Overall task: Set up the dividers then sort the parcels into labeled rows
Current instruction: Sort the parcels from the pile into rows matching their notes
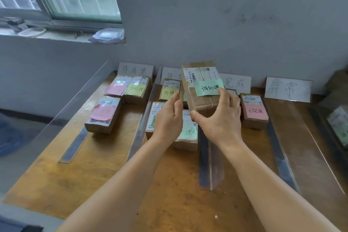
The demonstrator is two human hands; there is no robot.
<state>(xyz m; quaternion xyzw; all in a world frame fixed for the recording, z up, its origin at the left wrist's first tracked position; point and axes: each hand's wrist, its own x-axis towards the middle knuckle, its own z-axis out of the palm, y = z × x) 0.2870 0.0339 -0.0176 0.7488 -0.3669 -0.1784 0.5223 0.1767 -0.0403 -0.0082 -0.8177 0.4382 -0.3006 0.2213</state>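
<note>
Your hands hold brown cardboard parcel with green handwritten note (pixel 202 88) above middle rows of wooden bench (pixel 105 177). Right grip (pixel 218 118) clamped on its near corner and right edge; left grip (pixel 169 118) pinches its left edge. Clear plastic dividers (pixel 211 164) stand between rows.
</note>
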